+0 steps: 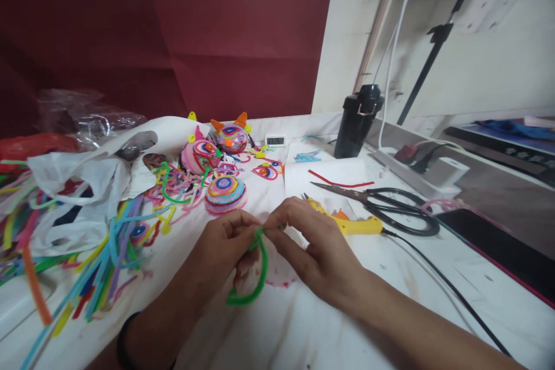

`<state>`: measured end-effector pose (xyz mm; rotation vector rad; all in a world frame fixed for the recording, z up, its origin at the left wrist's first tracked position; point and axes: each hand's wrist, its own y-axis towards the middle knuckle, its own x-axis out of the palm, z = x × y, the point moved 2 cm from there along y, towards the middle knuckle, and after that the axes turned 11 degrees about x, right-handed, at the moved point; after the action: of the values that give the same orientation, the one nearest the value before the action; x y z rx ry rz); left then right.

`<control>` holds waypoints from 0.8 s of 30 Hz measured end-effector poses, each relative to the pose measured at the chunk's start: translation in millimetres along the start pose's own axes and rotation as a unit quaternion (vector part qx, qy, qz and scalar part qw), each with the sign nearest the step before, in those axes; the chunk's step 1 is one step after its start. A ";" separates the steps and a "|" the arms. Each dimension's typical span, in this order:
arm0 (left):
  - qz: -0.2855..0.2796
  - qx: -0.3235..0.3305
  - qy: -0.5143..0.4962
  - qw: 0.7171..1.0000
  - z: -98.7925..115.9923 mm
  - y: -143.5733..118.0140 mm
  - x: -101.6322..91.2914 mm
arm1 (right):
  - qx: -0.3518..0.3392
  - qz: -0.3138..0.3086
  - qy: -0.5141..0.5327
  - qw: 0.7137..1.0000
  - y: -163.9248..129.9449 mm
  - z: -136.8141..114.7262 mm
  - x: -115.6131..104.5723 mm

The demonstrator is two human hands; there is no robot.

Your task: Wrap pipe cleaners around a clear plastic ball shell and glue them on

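Note:
My left hand [219, 251] and my right hand [312, 248] meet over the white table [303, 324], both pinching the top end of a green pipe cleaner [255, 277]. The pipe cleaner curves down from my fingertips in a loop toward me. A faint pink round shape lies on the table just beneath my hands. Behind them sits a round coiled pipe-cleaner disc [224, 192] in many colours. Further back stand two coiled figures with orange and yellow ears [232, 136] and pink sides [200, 155].
A yellow glue gun [347, 221] with a black cord and black scissors [381, 203] lie right of my hands. Loose pipe cleaners [87, 266] and a white plastic bag [82, 185] fill the left. A black bottle [358, 121], a power strip [416, 176] and a small clock [275, 140] stand behind.

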<state>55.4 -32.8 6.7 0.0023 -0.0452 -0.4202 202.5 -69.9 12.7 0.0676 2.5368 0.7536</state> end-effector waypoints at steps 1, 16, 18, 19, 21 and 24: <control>0.002 0.017 -0.002 1.000 0.7 0.1 -0.5 | 0.030 0.001 0.012 0.999 0.1 0.9 -0.1; -0.036 0.189 0.140 0.971 1.6 -1.2 -7.2 | 0.185 -0.006 0.201 0.962 6.7 10.0 9.7; -0.036 0.188 0.162 0.968 2.0 -2.1 -6.8 | 0.167 -0.028 0.172 0.970 10.5 7.5 9.1; -0.035 0.191 0.175 0.965 2.7 -2.5 -6.5 | 0.167 -0.034 0.161 0.972 12.8 6.2 8.4; -0.034 0.199 0.199 0.959 4.8 -2.9 -6.3 | 0.187 -0.038 0.164 0.968 18.2 4.1 6.8; -0.042 0.211 0.222 0.951 7.6 -2.0 -6.9 | 0.244 -0.058 0.208 0.945 26.2 2.9 5.3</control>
<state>48.0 -31.8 14.0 0.5223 0.3114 -0.4804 196.9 -45.3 22.1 -0.0848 3.0441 0.0757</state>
